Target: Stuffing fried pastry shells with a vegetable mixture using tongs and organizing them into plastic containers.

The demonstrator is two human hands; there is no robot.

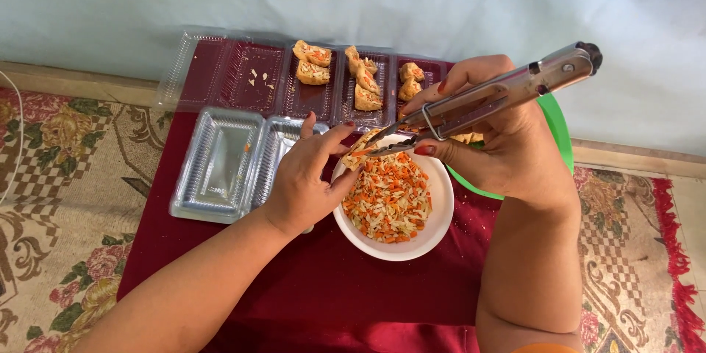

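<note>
My left hand [309, 176] holds a small fried pastry pocket [358, 154] over the left rim of a white bowl [434, 239]. The bowl is full of shredded orange and pale vegetable filling [390, 198]. My right hand [493, 140] grips metal tongs [485, 99], whose tips press a bit of filling into the pocket's open end. Several filled pockets [312, 62] lie in clear plastic trays [323, 92] at the far side of the red cloth.
An empty open clear plastic container [220, 165] lies left of the bowl. A green plate [562, 136] sits behind my right hand. The red cloth [331, 287] covers a low surface on a patterned carpet [59, 198], near a pale wall.
</note>
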